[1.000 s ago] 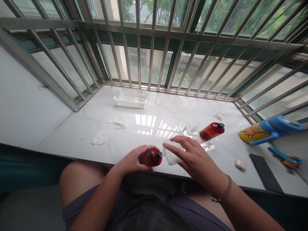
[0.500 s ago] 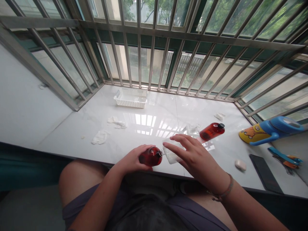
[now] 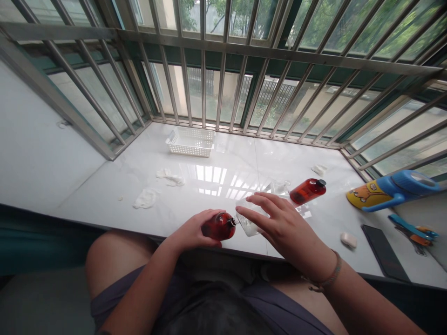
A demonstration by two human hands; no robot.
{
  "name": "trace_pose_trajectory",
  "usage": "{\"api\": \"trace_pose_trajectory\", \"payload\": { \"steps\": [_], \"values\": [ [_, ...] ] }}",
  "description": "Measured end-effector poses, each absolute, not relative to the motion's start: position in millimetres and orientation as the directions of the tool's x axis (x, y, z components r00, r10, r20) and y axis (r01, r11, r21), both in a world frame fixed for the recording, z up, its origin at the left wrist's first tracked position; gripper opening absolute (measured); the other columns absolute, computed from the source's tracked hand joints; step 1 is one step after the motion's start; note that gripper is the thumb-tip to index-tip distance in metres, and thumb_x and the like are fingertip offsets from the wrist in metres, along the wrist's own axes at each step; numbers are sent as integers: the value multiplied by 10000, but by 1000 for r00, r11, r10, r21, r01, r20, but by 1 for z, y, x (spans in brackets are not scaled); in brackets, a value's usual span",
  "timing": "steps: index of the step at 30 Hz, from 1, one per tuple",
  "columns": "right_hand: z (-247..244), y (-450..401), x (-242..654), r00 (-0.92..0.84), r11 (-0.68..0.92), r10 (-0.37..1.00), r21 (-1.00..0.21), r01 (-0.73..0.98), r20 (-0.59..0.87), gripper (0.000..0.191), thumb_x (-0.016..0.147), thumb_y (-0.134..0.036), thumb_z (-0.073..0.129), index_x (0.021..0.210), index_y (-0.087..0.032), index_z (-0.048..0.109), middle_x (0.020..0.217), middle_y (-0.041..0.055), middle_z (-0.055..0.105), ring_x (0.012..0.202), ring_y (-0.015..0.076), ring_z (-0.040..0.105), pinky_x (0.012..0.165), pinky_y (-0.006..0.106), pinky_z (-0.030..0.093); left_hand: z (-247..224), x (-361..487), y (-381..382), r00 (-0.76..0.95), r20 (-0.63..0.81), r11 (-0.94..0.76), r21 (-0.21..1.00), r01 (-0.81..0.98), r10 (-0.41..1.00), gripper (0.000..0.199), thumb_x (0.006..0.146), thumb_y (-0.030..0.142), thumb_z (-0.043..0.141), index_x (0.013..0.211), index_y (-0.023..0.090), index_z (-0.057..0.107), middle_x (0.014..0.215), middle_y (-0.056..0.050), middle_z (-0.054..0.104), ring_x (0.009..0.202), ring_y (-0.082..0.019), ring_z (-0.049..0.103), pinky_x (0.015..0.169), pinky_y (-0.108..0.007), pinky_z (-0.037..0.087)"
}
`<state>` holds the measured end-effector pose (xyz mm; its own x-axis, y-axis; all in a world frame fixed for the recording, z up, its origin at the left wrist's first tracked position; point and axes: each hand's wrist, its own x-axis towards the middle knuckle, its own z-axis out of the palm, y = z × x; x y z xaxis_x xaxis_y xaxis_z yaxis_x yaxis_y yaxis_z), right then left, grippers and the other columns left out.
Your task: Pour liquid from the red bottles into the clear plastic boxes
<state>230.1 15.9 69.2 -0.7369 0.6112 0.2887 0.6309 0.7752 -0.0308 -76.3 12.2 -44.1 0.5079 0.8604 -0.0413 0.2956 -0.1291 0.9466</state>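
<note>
Red translucent plastic bottle (image 3: 219,226), head view: lies nearly level in the left hand (image 3: 186,229), over the front edge of a polished white stone sill (image 3: 115,186). Left fingers (image 3: 206,216) curled round the bottle body, wrapped rather than pinching. Bottle neck: points right, at or just beside a clear plastic container (image 3: 249,224) holding something white; contact cannot be told. Container: on or just above the sill, near its front edge. Right hand (image 3: 284,228): fingers spread, reaching across the container's far side; thumb hidden, so any grip cannot be told.

Nearby: red bottle with black cap (image 3: 308,190), white plastic basket (image 3: 190,146), crumpled white tissue (image 3: 145,198), black phone (image 3: 384,253).

Risks, as judged: the glossy stone could let the container skid if pressed unevenly; so near the edge, it could drop toward the lap. A misaligned bottle neck could knock it or spill onto the sill.
</note>
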Motion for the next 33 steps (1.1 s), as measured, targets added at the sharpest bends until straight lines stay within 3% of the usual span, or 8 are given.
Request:
{"api": "trace_pose_trajectory", "payload": {
  "steps": [33],
  "values": [
    [83, 18, 228, -768, 791, 561, 74, 608, 310, 631, 1014, -24, 547, 1541, -366, 599, 1509, 75, 643, 1440, 339, 542, 1034, 502, 557, -42, -75, 12, 490, -51, -111, 949, 295, 870, 929, 662, 286, 1011, 1505, 328, 624, 1521, -62, 663, 1386, -356, 636, 1237, -499, 479]
  ]
}}
